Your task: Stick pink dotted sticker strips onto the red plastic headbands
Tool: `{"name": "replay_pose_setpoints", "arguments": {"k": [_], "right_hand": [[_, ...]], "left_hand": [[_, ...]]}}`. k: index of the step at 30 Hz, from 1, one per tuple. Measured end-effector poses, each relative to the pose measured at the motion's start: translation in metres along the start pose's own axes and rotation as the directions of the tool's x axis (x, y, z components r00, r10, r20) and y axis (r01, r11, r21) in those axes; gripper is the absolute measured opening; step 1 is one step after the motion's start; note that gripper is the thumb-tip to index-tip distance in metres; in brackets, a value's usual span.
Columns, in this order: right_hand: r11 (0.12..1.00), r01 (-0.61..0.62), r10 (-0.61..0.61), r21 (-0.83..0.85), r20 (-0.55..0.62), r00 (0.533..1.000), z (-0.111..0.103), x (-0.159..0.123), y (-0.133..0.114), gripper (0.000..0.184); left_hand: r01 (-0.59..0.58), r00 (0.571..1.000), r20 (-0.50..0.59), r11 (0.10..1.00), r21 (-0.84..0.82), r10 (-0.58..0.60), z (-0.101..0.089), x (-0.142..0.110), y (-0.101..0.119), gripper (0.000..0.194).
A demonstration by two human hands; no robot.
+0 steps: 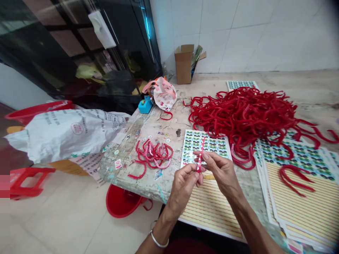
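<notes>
A narrow red headband with pale spots along its face stands nearly upright between my two hands, seen edge-on. My left hand pinches its lower end between thumb and fingers. Higher up, my right hand has its thumb and index finger closed on the band near its middle. Directly beneath the hands lies a printed sticker sheet, with rows of small green and blue pictures at the far part and yellow strips with red lines at the near part.
A big heap of red headbands covers the back right. A smaller pile of banded pieces lies left. More sticker sheets are stacked right. Behind stand a cardboard box, a pink-white bag and a blue dispenser. A red bucket sits below.
</notes>
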State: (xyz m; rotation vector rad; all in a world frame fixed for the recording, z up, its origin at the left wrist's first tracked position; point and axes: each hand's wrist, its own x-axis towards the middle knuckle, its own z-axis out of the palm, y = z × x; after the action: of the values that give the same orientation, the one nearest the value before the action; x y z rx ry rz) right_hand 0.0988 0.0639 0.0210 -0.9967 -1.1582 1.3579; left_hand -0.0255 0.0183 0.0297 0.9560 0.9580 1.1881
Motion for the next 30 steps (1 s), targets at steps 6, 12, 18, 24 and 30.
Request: {"name": "replay_pose_setpoints", "arguments": {"k": [6,12,18,24,30], "right_hand": [[0.999,0.025,-0.026,-0.022,-0.016,1.0,0.0,0.001,0.0,0.014],[0.955,0.184,-0.208,-0.234,-0.081,0.975,0.001,0.0,-0.003,0.01],[0.843,0.347,-0.407,-0.412,-0.066,0.911,0.003,-0.005,-0.014,0.008],[0.825,0.375,-0.45,-0.423,-0.09,0.889,0.007,-0.013,-0.017,0.01],[0.813,0.412,-0.501,-0.412,-0.13,0.856,0.009,-0.018,-0.018,0.012]], "left_hand": [[0.005,1.0,-0.009,1.0,-0.021,-0.005,0.0,0.0,-0.006,0.02],[0.003,1.0,0.001,0.995,0.102,-0.003,-0.002,0.0,-0.002,0.019],[-0.038,0.999,0.018,0.957,0.289,0.034,-0.001,-0.001,-0.001,0.016],[-0.095,0.995,-0.001,0.936,0.339,0.102,0.002,0.001,-0.007,0.016],[-0.109,0.994,0.017,0.929,0.354,0.111,0.003,0.005,-0.006,0.02]]}}
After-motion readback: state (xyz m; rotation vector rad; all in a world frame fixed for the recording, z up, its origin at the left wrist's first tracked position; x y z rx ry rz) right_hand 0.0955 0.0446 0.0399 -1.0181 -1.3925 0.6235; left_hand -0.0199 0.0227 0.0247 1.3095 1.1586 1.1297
